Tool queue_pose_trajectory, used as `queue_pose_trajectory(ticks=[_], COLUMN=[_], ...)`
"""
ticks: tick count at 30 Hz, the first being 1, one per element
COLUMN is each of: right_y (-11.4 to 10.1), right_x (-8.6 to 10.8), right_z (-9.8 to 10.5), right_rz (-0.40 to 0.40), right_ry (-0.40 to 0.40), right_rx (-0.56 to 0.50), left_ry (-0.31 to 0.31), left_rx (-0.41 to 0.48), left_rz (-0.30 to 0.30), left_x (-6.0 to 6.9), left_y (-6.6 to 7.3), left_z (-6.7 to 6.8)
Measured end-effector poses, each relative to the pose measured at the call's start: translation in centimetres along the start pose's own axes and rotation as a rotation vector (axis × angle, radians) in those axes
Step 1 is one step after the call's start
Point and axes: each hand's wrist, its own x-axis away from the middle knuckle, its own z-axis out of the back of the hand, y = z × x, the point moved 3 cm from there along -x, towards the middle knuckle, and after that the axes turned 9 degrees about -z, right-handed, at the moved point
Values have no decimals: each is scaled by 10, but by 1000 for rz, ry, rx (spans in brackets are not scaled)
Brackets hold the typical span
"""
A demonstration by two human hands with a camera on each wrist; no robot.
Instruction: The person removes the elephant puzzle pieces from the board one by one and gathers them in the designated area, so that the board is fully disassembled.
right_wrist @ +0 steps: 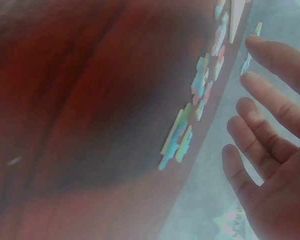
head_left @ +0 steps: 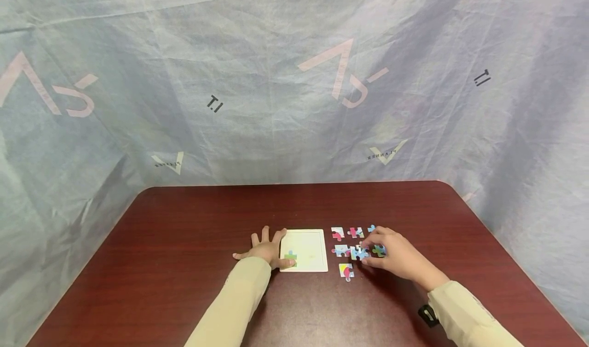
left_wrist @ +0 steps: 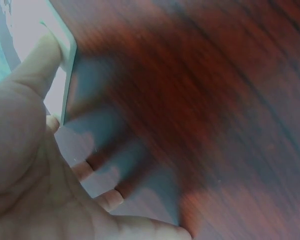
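In the head view, my left hand [head_left: 265, 250] lies with fingers spread beside a pale square puzzle tray [head_left: 306, 232]. Its thumb rests on the tray's lower left corner, by a green and blue puzzle piece [head_left: 290, 258] lying inside. Over the loose pieces on the right, my right hand [head_left: 394, 252] pinches a light blue jigsaw puzzle piece [head_left: 358, 254] between thumb and index finger. From the right wrist, that piece [right_wrist: 246, 65] shows edge-on at the fingertips, with the other fingers slightly bent.
Several loose puzzle pieces lie right of the tray, among them a red and white one [head_left: 338, 233] and a yellow and pink one [head_left: 346, 271]. The dark red table [head_left: 184, 224] meets a grey cloth backdrop [head_left: 276, 107]. A black object [head_left: 428, 316] sits by the right sleeve.
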Motion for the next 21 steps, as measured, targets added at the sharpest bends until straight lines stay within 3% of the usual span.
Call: queue_pose_trajectory(ticks=[11,21], right_y=[15,20], right_x=[16,23], right_z=[-6,-12], right_rz=[-19,15], right_ry=[-21,-44], right_rx=[-10,-7], left_ry=[1,1], left_rx=[18,20], left_rz=[-6,-9], left_x=[0,1], left_y=[-1,0], left_z=[0,0])
